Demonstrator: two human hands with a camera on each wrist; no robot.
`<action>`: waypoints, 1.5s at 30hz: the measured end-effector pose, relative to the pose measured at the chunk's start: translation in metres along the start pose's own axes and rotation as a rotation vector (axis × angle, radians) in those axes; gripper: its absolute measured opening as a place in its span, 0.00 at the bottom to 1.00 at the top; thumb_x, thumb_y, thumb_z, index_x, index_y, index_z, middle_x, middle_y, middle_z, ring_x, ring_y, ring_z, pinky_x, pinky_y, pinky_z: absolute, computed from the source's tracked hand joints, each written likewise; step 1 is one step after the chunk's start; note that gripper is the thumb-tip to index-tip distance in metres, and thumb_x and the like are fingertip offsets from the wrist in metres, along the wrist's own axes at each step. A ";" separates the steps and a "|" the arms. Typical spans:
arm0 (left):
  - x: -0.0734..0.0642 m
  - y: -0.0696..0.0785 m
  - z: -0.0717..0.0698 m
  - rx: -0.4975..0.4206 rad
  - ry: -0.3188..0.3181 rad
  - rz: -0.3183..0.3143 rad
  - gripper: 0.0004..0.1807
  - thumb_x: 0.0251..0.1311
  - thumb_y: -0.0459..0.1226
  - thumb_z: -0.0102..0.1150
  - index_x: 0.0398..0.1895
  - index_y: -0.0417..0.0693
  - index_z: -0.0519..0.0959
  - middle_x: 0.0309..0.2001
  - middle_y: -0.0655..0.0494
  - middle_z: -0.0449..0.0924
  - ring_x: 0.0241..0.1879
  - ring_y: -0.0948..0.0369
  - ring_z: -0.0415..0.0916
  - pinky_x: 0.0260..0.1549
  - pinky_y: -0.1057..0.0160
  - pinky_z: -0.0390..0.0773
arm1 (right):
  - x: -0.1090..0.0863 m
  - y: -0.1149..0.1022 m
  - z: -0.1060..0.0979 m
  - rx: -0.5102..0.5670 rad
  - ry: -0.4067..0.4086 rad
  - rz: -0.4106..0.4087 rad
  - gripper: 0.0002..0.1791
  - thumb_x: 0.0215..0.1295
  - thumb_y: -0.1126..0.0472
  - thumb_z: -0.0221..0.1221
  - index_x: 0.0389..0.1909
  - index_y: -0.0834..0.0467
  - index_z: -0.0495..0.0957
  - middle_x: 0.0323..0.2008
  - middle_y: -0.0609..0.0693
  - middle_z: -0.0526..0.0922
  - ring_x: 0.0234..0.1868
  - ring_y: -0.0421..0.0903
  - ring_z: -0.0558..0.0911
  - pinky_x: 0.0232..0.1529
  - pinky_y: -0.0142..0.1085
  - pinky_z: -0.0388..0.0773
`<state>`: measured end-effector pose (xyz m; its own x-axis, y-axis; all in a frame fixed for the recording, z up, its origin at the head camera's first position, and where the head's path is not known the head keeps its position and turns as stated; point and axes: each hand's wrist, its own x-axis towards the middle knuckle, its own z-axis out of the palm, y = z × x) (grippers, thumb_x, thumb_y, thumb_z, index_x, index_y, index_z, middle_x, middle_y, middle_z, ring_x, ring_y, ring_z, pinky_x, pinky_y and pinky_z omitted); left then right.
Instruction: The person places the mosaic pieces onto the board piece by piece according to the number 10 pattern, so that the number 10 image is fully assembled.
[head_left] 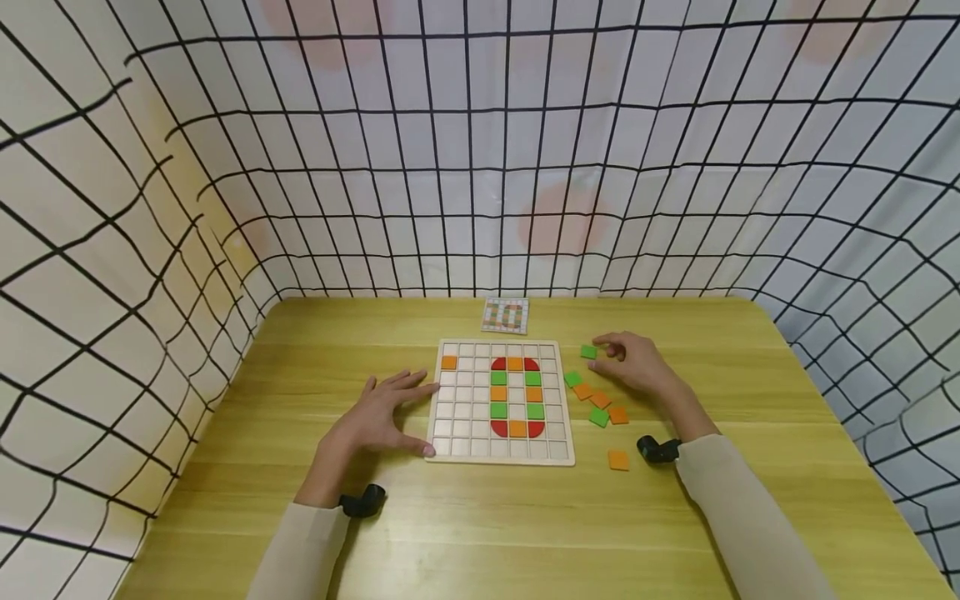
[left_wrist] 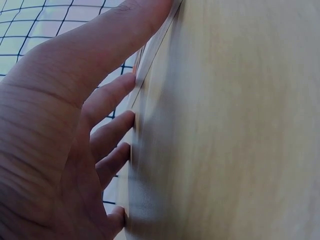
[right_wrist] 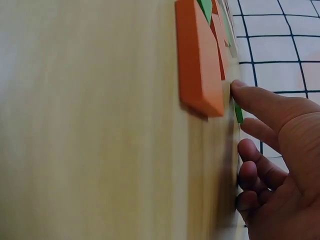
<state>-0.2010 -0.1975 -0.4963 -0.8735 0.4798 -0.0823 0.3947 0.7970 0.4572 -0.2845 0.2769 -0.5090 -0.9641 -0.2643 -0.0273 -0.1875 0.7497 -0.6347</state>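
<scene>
**Green tile (head_left: 588, 352) at your right hand (head_left: 636, 363)**

Your left hand (head_left: 381, 417), fingers spread, touches the left edge and near-left corner of the board (head_left: 465, 417). Your right thumb and index finger flank the tile, right of the board, toward the far edge of the counter (head_left: 465, 533); whether they pinch it, I cannot tell.

Table (head_left: 480, 529): yellowish wood, grain running side to side, a soft sheen on the nearer part.
Back wall (head_left: 450, 192): white, crossed by slightly wavy black grid lines (head_left: 487, 109), down to the table's far edge.
Blotches (head_left: 562, 218): pinkish orange, faint and blurred, on the back wall.
Left wall (head_left: 67, 333): same grid, lines broken near the corner, yellowish tint there.
Right wall (head_left: 862, 208): same grid, cooler, greyer.
Light: bright, fairly even.
</scene>
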 end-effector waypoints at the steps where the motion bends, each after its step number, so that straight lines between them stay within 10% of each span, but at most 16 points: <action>1: 0.000 0.000 0.000 -0.002 -0.001 0.000 0.58 0.38 0.70 0.77 0.77 0.68 0.67 0.82 0.55 0.55 0.82 0.45 0.48 0.74 0.25 0.35 | 0.000 0.000 0.000 0.002 0.000 0.008 0.29 0.69 0.48 0.66 0.65 0.59 0.78 0.50 0.59 0.80 0.45 0.53 0.75 0.48 0.44 0.74; 26: 0.001 0.004 -0.001 -0.011 -0.001 -0.010 0.58 0.38 0.68 0.78 0.77 0.67 0.68 0.82 0.55 0.55 0.82 0.46 0.48 0.74 0.25 0.35 | -0.001 0.001 0.004 0.020 0.033 -0.010 0.23 0.70 0.49 0.66 0.60 0.57 0.83 0.48 0.57 0.84 0.48 0.52 0.80 0.50 0.47 0.79; 45: -0.001 0.004 -0.002 -0.012 0.002 -0.009 0.57 0.38 0.69 0.77 0.77 0.67 0.68 0.82 0.55 0.55 0.82 0.46 0.48 0.75 0.26 0.35 | 0.015 -0.075 0.022 0.087 0.027 -0.099 0.18 0.69 0.52 0.68 0.56 0.52 0.86 0.39 0.50 0.79 0.40 0.50 0.71 0.36 0.41 0.69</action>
<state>-0.1989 -0.1956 -0.4929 -0.8775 0.4720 -0.0846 0.3836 0.7968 0.4668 -0.2807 0.2034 -0.4790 -0.9466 -0.3170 0.0585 -0.2658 0.6652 -0.6977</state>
